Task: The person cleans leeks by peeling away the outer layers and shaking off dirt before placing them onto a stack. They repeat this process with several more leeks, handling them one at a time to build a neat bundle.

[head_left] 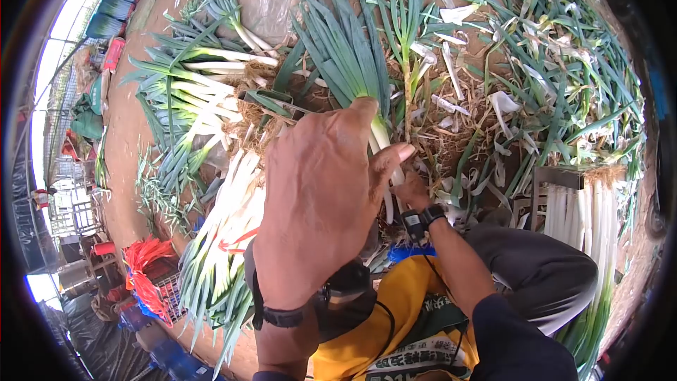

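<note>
My left hand (317, 190) is closed round a leek (345, 63), its thumb lying across the pale shaft. Green leaves fan out above the knuckles, toward the top. Lower on the same shaft is my right hand (415, 192), closed near the white end, with its fingers partly hidden. A dark watch-like band (421, 219) is on the right wrist. Left of my left hand lies a pile of leeks with roots (204, 92). Below that pile is a bundle of leeks (226, 226) with a red tie, partly covered by my left hand.
Stripped leaves and peelings (557, 63) cover the ground on the right. Trimmed white leeks (582, 219) lie beside my knee, root ends against a metal stand (546, 176). Red ties (147, 261) sit on a crate (169, 296) at lower left. Bundled leeks (116, 7) line the upper left.
</note>
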Tool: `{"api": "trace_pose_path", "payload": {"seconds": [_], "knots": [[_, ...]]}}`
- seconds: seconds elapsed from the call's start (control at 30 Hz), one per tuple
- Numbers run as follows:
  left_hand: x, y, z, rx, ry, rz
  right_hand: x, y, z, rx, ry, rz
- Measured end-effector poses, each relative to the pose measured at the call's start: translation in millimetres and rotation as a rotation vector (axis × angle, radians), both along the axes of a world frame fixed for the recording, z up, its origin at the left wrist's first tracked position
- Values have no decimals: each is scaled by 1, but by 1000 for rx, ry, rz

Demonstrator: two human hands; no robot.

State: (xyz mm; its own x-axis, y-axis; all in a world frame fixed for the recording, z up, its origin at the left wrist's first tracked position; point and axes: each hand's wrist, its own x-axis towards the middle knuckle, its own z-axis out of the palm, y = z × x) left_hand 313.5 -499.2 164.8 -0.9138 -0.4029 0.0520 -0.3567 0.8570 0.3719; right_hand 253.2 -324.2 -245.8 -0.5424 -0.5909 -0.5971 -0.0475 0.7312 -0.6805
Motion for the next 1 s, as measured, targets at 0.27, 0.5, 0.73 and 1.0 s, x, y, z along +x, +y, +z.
{"api": "trace_pose_path", "payload": {"seconds": [0.27, 0.5, 0.73, 1.0], "knots": [[-3, -6, -21, -11, 136, 0, -69, 25, 188, -440, -719, -249], [-41, 6, -49, 275, 205, 182, -48, 58, 340, -604, -574, -388], [-65, 34, -58, 2011, 324, 84, 4, 93, 371, -683, -551, -254], [-70, 79, -59, 1858, 430, 357, 29, 109, 364, -657, -231, -210]]}}
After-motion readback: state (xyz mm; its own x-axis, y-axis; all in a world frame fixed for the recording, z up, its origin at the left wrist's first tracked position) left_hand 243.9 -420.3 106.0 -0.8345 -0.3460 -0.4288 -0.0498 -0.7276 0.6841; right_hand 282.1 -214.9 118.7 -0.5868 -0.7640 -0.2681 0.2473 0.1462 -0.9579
